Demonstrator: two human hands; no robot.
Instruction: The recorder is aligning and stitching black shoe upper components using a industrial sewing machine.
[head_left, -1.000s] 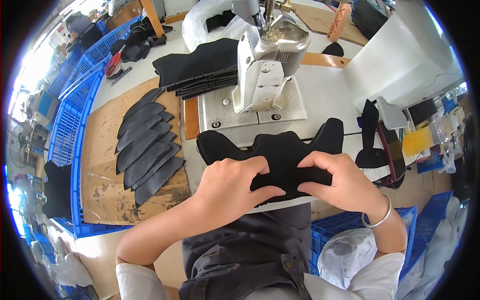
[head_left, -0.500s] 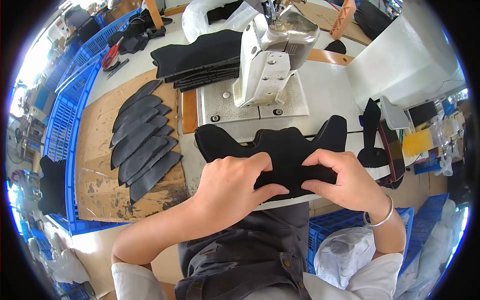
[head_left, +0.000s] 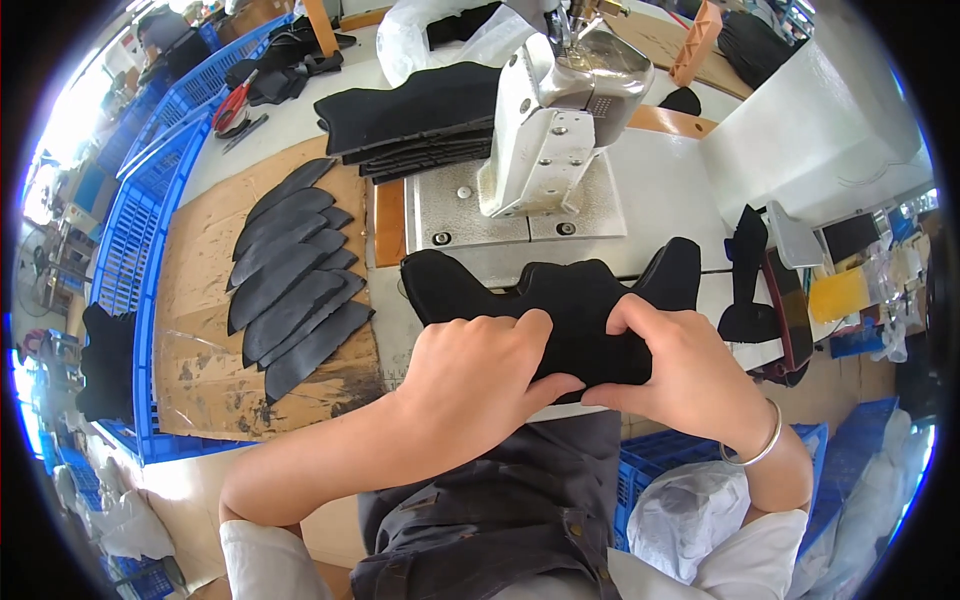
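Between my hands, at the table's front edge, lies a black cut fabric piece (head_left: 585, 300) with a wavy top outline; it looks layered, though I cannot tell how many layers. My left hand (head_left: 475, 365) grips its left lower part, thumb along the near edge and fingers curled over the top. My right hand (head_left: 685, 365), with a bangle at the wrist, pinches the right lower part the same way. The two thumb tips nearly meet at the near edge. Just beyond the piece stands a white post-bed sewing machine (head_left: 545, 140), apart from both hands.
Leaf-shaped dark pieces (head_left: 300, 290) overlap on a stained cardboard sheet (head_left: 200, 370) at the left. A stack of black pieces (head_left: 410, 115) lies behind them, beside the machine. Red-handled scissors (head_left: 233, 108) rest farther back. Blue crates (head_left: 130, 260) line the left side.
My right hand's fingers and thumb have shifted left along the black piece, its thumb now close to my left thumb. The whole view has shifted slightly.
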